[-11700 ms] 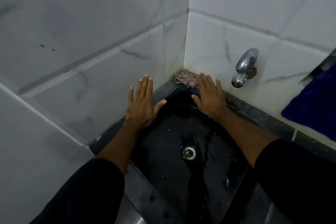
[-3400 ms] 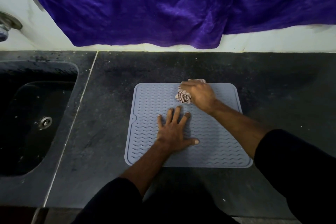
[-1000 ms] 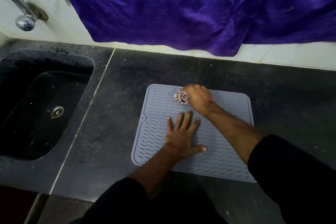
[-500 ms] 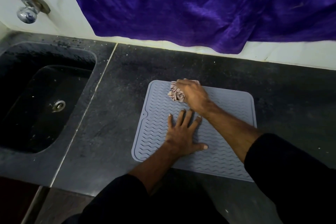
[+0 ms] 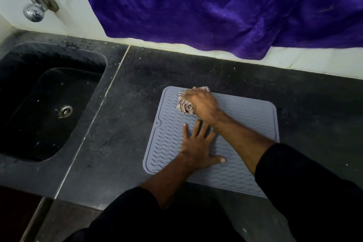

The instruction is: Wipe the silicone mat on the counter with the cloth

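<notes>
A grey silicone mat (image 5: 253,129) with wavy ridges lies flat on the dark stone counter (image 5: 121,139). My right hand (image 5: 203,104) is shut on a crumpled patterned cloth (image 5: 185,106) and presses it onto the mat's far left corner. Part of the cloth is hidden under my fingers. My left hand (image 5: 198,147) lies flat on the mat's middle left with fingers spread, holding the mat down. My right forearm crosses just above the left hand's fingertips.
A black sink (image 5: 45,108) with a metal drain (image 5: 65,110) is sunk into the counter at the left, with a chrome tap (image 5: 29,4) on the white tiled wall above it. A purple cloth (image 5: 216,6) hangs down the wall behind the mat.
My right hand has slid the cloth leftward and toward the mat's far left corner. The left hand has stayed flat on the mat.
</notes>
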`<state>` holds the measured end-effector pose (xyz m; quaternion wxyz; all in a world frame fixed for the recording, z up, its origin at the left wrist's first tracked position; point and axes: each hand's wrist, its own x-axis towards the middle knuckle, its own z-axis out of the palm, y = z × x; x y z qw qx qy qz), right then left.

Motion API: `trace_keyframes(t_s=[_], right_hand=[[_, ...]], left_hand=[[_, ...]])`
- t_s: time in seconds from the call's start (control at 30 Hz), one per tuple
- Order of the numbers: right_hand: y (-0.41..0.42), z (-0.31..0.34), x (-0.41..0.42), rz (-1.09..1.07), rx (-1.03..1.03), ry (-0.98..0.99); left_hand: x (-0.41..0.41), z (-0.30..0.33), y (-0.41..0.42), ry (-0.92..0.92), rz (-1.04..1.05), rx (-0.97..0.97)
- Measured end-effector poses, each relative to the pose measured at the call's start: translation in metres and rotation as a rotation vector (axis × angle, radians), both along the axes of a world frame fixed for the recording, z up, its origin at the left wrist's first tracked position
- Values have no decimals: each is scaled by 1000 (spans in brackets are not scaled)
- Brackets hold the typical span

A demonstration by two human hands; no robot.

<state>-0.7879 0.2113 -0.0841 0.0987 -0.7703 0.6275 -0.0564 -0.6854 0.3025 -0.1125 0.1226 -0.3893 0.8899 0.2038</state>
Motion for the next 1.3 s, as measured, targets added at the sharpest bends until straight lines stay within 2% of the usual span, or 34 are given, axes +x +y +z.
trace_keyframes(t_s=[0.07,0.2,0.3,0.4,0.53,0.67,0.8,0.97,1.23,1.3], right_hand=[[3,-3,0,12,2,73],[10,2,-18,-155,-24,190],[11,7,-18,-184,16,203],[11,8,-19,-197,57,128],[10,10,-19,-310,-6,-138],[-7,11,9,-174,-55,-177],[-7,-7,28,-31,19,-31],[-20,10,33,-123,15,-8],[-22,-1,53,-17,-9,142],[-27,0,52,-47,1,72]], left_hand=[[0,0,-1,-3,-2,10],[-1,1,-2,-50,-1,16],[1,2,-1,-43,-8,10],[14,3,-1,41,-15,-17],[46,6,-8,87,119,-28],[58,11,-17,-64,133,71],[53,13,-18,-115,132,107],[53,12,-19,-129,128,96],[53,10,-19,-132,132,101],[53,10,-19,-132,130,99]])
